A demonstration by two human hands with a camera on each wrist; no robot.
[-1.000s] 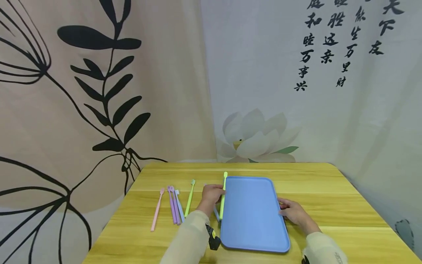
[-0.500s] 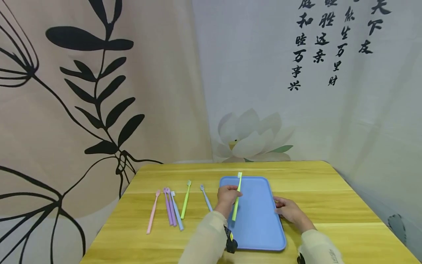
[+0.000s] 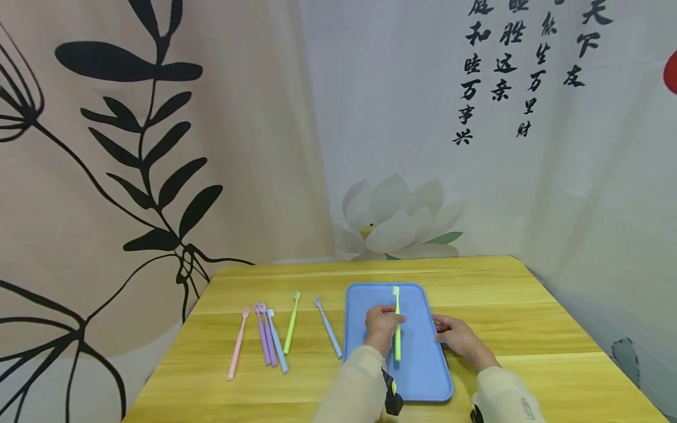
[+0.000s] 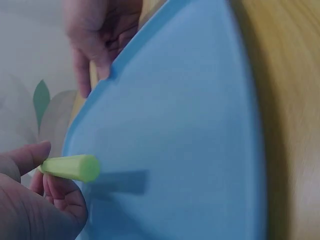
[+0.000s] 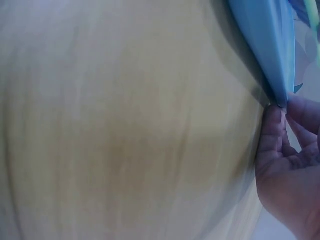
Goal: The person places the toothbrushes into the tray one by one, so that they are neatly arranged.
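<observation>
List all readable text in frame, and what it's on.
Backdrop, columns left to right, tops cut by the frame:
"庭和睦万事兴" (庭 clipped)
"睦胜远亲" (睦 clipped)
"能生万里财" (clipped character above)
"天下友"
Right sleeve: print too small to read.
Tray, toothbrushes: no legible text.

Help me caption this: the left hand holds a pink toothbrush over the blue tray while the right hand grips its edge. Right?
Not pink: the head view shows the left hand holding a green toothbrush over the blue tray, while the right hand grips its edge.
</observation>
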